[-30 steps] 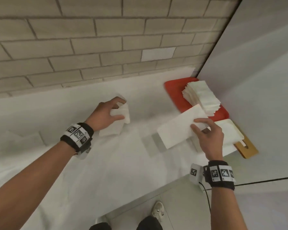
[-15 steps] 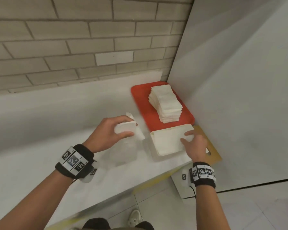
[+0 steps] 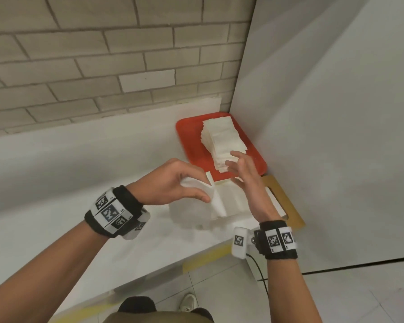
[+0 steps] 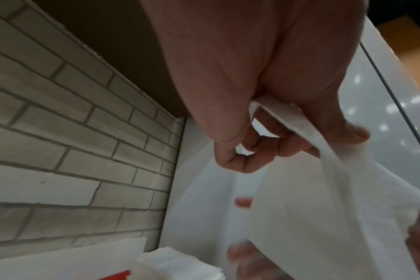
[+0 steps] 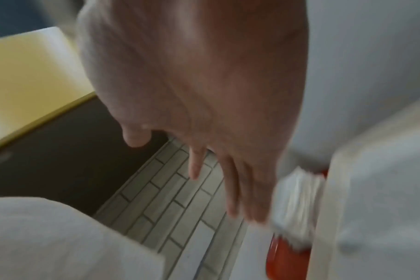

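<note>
At the left, the white counter [image 3: 79, 173] runs along the foot of a brick wall [image 3: 103, 54]. Above its near right part the left hand [image 3: 170, 183] is curled round a white sheet [image 3: 216, 201], thumb on the near side and fingers on the far side, so the sheet hangs down from the pinch with its lower end over the counter. The left wrist view shows this grip from beneath, which the head view does not: the left hand [image 4: 252, 94] bunches the top of the white sheet [image 4: 324, 189] into a narrow band between thumb and bent fingers, and the sheet widens below.

Just right of the sheet a flat white pile [image 3: 238, 201] lies on a wooden board [image 3: 287, 203] at the counter's right end. The right hand [image 3: 247, 180] is above it, spread wide with straight fingers, and holds nothing. I cannot tell whether it touches the pile or the sheet. The right wrist view, blurred, confirms the straight fingers [image 5: 194, 163] of the right hand [image 5: 204, 85].

Beyond it a stack of napkins [image 3: 224, 138] stands on a red tray [image 3: 189, 141] in the far right corner, against a white panel [image 3: 336, 136]. From the right wrist, the stack of napkins [image 5: 297, 204] shows its layered side.
</note>
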`<state>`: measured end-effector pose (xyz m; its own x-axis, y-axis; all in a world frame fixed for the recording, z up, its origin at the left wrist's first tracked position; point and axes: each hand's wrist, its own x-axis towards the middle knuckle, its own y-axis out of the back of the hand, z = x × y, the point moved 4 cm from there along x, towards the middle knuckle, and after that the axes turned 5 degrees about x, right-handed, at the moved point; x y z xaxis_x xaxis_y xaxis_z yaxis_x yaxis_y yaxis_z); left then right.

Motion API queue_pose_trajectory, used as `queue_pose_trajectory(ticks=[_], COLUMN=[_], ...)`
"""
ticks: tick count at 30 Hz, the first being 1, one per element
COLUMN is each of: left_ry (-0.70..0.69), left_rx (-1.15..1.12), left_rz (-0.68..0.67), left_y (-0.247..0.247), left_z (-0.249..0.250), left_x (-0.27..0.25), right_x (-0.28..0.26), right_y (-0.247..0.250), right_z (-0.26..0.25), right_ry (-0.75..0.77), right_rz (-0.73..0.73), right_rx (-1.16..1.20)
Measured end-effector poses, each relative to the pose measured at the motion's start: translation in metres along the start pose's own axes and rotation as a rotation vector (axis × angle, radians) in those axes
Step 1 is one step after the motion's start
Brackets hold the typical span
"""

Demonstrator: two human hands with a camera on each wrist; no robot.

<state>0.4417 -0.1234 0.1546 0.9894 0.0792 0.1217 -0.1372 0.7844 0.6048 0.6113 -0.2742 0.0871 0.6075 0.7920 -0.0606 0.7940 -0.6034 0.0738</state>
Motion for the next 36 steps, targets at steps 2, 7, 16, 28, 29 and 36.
queue_pose_trajectory(ticks=[2, 7, 16, 28, 29, 36], left_ry=[-0.016, 0.070, 0.299, 0.190, 0.170, 0.258], left_rx=[0.000, 0.017, 0.178, 0.052, 0.048, 0.047], left_rz=[-0.031, -0.028, 0.053, 0.152, 0.178, 0.635], left_y=[-0.001, 0.007, 0.006, -0.010, -0.013, -0.038], left_z=[0.008, -0.005, -0.054, -0.014, -0.008, -0.025], left_x=[0.010, 0.016, 0.001, 0.036, 0.043, 0.057], right_x=[0.008, 0.002, 0.012, -0.001, -0.007, -0.001], right_y=[-0.018, -0.004, 0.061, 0.056, 0.048, 0.059], right_z=[0.004, 0.021, 0.070, 0.037, 0.022, 0.020], right_ry=[-0.162, -0.207, -0.107, 0.127, 0.134, 0.013], right_rz=[-0.221, -0.255, 0.260, 0.275, 0.176, 0.177], right_rx=[0.266, 0.655, -0.219, -0.410, -0.233, -0.008])
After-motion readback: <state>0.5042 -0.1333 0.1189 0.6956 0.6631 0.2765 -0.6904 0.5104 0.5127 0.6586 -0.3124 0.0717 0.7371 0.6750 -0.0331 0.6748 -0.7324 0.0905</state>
